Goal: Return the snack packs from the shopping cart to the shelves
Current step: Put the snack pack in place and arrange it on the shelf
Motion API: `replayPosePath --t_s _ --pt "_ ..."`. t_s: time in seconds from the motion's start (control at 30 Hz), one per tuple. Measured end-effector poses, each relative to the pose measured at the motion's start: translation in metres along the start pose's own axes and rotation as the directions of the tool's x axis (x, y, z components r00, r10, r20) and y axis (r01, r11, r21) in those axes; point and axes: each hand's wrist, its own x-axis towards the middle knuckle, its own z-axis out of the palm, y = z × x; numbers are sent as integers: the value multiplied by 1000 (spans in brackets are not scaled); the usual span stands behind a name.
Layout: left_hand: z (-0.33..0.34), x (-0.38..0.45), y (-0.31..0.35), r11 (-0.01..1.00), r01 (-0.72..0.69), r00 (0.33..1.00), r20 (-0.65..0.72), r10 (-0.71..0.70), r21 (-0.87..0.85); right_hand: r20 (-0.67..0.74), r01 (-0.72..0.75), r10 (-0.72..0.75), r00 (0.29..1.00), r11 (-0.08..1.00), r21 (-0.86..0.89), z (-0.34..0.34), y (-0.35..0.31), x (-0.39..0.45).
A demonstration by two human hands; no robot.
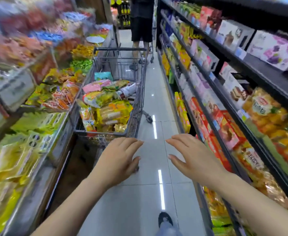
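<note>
A grey wire shopping cart (pixel 138 106) stands in the aisle ahead, close against the left shelves. It is piled with snack packs (pixel 109 106), mostly yellow and orange, with a pink pack and a teal one toward the far end. My left hand (pixel 117 159) hovers just short of the cart's near rim, fingers relaxed, holding nothing. My right hand (pixel 194 159) hangs level with it over the floor, also empty, fingers spread.
Left shelves (pixel 37 147) hold bagged snacks, blurred by motion. Right shelves (pixel 228 106) hold boxed biscuits and bagged cakes. Another person (pixel 141 28) stands with a second cart at the aisle's far end. My foot (pixel 165 218) is on the tiled floor.
</note>
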Motion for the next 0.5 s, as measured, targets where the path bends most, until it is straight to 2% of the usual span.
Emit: replayPosePath --t_s 0.17,0.3,0.5 --pt "0 39 -44 987 132 991 -22 -130 94 -19 144 -144 989 989 35 13 41 85" --pt "-1 72 -88 964 178 984 -10 -180 197 2 236 -236 972 970 53 27 70 155" --pt "-5 106 -157 940 271 962 -48 -267 207 43 344 -349 936 934 93 49 83 252"
